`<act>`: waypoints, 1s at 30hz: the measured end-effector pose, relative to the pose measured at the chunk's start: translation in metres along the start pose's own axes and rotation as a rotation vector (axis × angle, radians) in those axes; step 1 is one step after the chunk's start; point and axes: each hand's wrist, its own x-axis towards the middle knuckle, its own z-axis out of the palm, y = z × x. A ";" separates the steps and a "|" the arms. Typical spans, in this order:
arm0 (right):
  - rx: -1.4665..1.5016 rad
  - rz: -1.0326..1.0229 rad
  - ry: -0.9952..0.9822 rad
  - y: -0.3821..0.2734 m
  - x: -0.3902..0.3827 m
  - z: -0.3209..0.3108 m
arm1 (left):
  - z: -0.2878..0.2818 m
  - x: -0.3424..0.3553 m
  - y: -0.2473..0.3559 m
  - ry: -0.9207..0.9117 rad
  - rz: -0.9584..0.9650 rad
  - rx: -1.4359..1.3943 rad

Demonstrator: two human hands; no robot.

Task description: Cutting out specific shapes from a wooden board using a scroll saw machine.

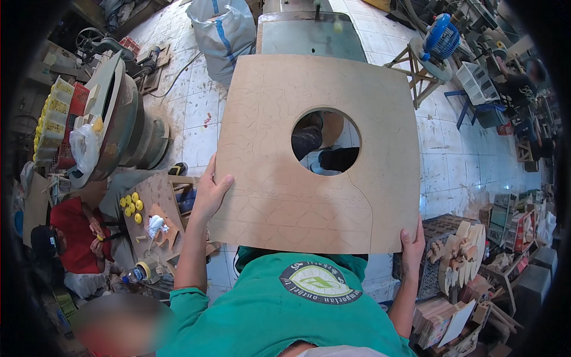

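Observation:
A large, nearly square sheet of thin brown board (pixel 267 137) is held up in front of me. It has a round hole right of its middle, through which the floor and dark shapes show. Faint curved outlines cover its surface, and a thin line runs from the hole down to the lower edge. My left hand (pixel 209 193) grips the left edge, thumb on top and fingers behind. Lower down, my right hand (pixel 412 244) grips the right edge near the bottom corner; its fingers are partly hidden behind the board.
Ahead stands a machine table (pixel 297 37), beside a white woven sack (pixel 223 44). At left is a round machine (pixel 128 131); a person in red (pixel 77 232) sits by a low table (pixel 154 193) with yellow discs. At right are a blue fan (pixel 441 37), a dark crate (pixel 437 238) and stacked wood pieces (pixel 440 321).

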 end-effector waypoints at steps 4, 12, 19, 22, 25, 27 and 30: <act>0.056 0.035 0.058 0.010 0.008 -0.002 | 0.003 0.004 -0.007 0.015 0.021 0.011; -0.028 -0.017 0.068 0.009 0.030 -0.005 | 0.016 0.019 0.001 0.027 -0.011 0.012; 0.073 -0.014 0.055 0.014 0.040 0.002 | 0.013 0.034 -0.005 0.029 0.013 0.006; 0.019 -0.017 0.070 0.014 0.045 0.001 | 0.017 0.038 -0.001 0.031 -0.004 0.022; 0.029 -0.005 0.078 0.014 0.048 0.003 | 0.017 0.041 -0.002 0.039 -0.012 0.039; 0.018 -0.019 0.070 0.017 0.050 0.002 | 0.016 0.041 -0.004 0.046 -0.007 0.040; 0.021 -0.016 0.071 0.021 0.055 -0.001 | 0.018 0.043 -0.003 0.045 -0.014 0.012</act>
